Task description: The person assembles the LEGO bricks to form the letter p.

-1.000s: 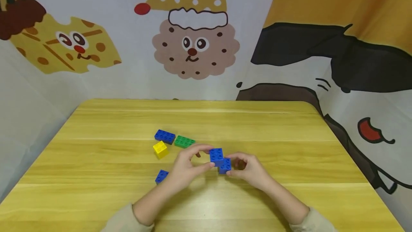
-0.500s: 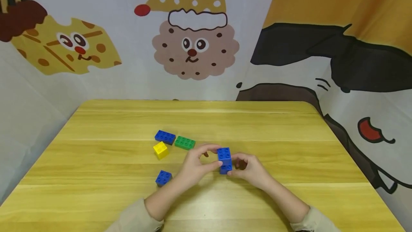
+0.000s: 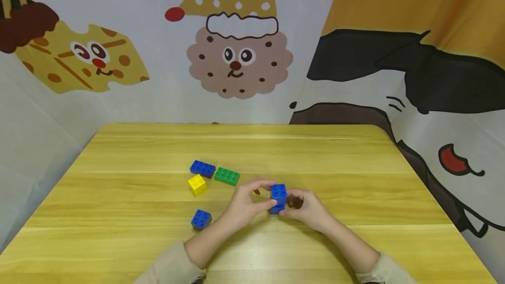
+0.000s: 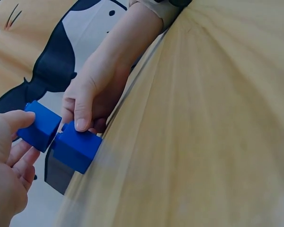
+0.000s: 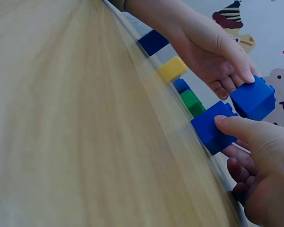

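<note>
My left hand (image 3: 247, 204) pinches a blue square toy brick (image 3: 279, 192) between thumb and fingers. Directly below it, a second blue square brick (image 5: 212, 127) sits on the table, pinched by my right hand (image 3: 308, 210). In the left wrist view the upper brick (image 4: 40, 125) is close over the lower brick (image 4: 78, 147), slightly offset, with a thin gap showing between them. Studs show on top of the upper brick in the head view; there it hides most of the lower one.
Left of my hands on the wooden table (image 3: 335, 157) lie a long blue brick (image 3: 203, 168), a long green brick (image 3: 227, 176) and a yellow square brick (image 3: 197, 185). Another blue square brick (image 3: 201, 219) lies close to my left forearm. A cartoon-printed cloth (image 3: 158, 104) hangs behind the table.
My left hand has moved right with its blue brick, from up and left of the lower brick to over it. My right hand and the lower brick have stayed in place.
</note>
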Demonstrator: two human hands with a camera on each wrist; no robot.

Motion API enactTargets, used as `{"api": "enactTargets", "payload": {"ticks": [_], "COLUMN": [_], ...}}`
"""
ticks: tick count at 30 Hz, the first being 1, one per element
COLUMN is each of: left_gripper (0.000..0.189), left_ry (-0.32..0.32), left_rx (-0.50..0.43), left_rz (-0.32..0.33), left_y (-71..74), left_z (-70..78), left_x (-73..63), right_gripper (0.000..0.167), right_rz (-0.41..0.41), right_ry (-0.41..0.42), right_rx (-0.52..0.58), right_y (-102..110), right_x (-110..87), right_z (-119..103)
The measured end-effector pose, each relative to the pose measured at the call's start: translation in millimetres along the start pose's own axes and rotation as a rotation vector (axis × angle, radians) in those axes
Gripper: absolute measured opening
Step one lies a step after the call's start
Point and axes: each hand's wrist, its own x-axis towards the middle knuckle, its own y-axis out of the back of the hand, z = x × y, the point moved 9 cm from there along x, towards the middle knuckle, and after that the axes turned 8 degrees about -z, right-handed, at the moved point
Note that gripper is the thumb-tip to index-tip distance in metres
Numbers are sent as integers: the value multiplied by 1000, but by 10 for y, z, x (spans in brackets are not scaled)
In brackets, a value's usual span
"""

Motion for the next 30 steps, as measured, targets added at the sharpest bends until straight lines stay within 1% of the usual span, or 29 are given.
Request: {"api": "enactTargets", "payload": {"ticks": [2,7,9,11,16,17,22,24,26,29,30], "left_gripper": [38,36,35,35,37,36,35,34,33,34,34], "left_ry": [3,21,20,17,-9,-15,-38,-42,-43,-43,-43], "left_rx": [-2,-10,-8,-5,15,18,43,59,75,91,101], "left_rz": [-6,-21,-22,-18,-12,-14,-28,-34,-38,-49,-52], "left_y": [-13,-11,-8,-17,-47,-48,-43,-45,-50,-67,-73], "left_z": [43,234,267,210,-19,-39,-52,-38,-29,-8,-4], "left_x": [-3,-29,-35,-30,-3,0,3,-2,-7,-11,-9], "right_gripper": [33,33,34,34,34,34,34,33,33,33,33], "right_rz": [-2,-7,-8,-12,-17,-15,-16,-18,-16,-15,-14], "right_ry": [1,9,3,-4,-6,-6,5,0,-9,-21,-19], "right_rx": [0,9,15,18,16,19,36,41,43,51,54], "right_y": [-1,-5,-6,-7,-4,-2,-10,-7,-7,-6,-7], "right_x": [1,1,4,6,8,7,12,6,6,-1,-3], "right_z": [3,14,22,29,16,12,7,-80,-88,-83,-33]}}
